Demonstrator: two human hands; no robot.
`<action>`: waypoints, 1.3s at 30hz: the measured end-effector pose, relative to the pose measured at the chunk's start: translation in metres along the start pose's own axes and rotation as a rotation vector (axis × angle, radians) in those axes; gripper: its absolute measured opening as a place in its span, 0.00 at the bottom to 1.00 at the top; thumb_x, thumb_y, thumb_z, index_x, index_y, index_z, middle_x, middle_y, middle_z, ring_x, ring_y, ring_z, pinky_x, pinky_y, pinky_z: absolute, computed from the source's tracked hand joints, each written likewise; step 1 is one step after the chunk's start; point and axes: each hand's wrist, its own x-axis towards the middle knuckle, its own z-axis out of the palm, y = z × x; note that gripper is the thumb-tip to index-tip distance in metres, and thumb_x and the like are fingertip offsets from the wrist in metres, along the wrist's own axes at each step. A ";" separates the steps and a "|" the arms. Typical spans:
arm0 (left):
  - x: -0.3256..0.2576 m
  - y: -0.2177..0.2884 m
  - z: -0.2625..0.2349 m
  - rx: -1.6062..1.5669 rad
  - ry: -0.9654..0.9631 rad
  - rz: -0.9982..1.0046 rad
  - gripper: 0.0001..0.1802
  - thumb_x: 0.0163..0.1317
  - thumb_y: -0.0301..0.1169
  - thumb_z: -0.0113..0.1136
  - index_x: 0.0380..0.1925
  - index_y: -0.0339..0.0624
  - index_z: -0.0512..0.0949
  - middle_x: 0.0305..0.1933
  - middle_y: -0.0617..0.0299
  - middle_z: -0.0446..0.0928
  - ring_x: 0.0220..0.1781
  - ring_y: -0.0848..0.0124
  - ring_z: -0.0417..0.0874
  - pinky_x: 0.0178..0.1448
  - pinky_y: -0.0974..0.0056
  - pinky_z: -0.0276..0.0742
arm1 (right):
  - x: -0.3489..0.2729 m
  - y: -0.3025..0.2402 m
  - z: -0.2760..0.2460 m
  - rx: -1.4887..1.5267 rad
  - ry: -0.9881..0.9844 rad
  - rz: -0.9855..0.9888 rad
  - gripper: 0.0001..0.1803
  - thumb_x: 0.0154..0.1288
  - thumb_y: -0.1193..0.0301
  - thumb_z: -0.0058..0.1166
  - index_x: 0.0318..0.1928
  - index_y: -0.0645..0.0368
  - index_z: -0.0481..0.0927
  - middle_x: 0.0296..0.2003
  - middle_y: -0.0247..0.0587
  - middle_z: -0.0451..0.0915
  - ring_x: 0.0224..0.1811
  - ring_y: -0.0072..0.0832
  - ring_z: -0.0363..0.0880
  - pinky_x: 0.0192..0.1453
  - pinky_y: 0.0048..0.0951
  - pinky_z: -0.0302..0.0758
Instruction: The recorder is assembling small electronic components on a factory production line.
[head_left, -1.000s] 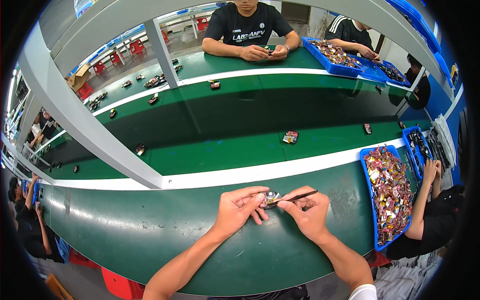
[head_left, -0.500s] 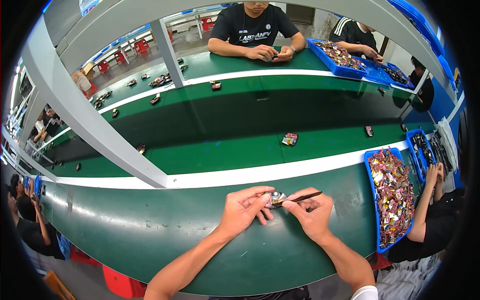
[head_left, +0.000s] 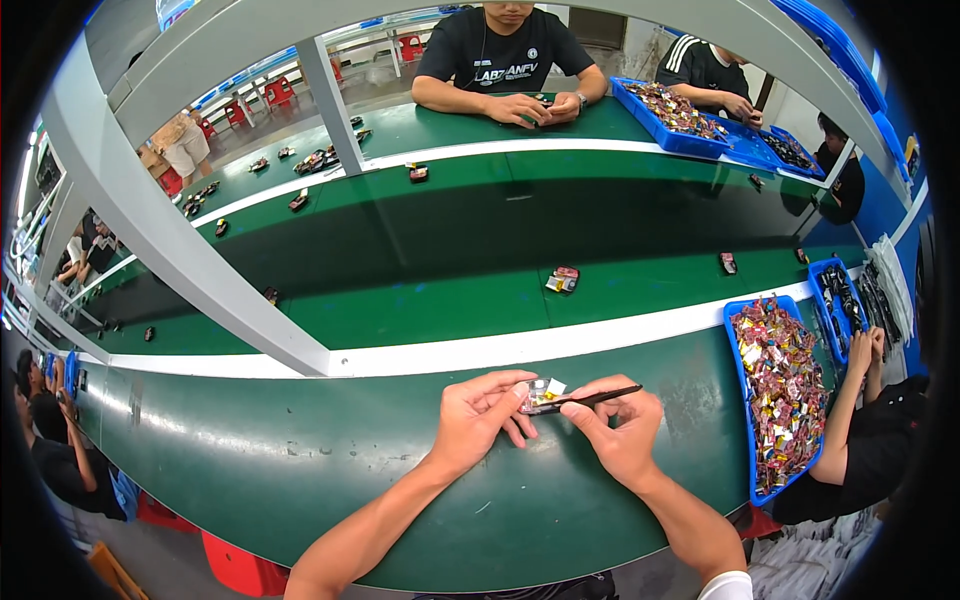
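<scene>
Gadget, small and dark-edged, is held just above the green bench, between the two hands. Left hand: thumb and fingers grasping the gadget's left side. Right hand: thumb and fingers pinched round a thin black tool, its far end at the gadget; contact cannot be made out. White piece shows at the gadget's upper right. Blue tray, heaped with small parts, stands right of both hands.
</scene>
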 end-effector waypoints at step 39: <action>0.007 -0.001 0.018 0.264 0.179 -0.035 0.10 0.67 0.20 0.61 0.46 0.26 0.81 0.27 0.56 0.85 0.23 0.74 0.84 0.27 0.68 0.83 | 0.001 0.004 0.004 -0.378 -0.071 -0.547 0.09 0.50 0.80 0.72 0.31 0.54 0.87 0.30 0.30 0.89 0.16 0.20 0.77 0.20 0.22 0.63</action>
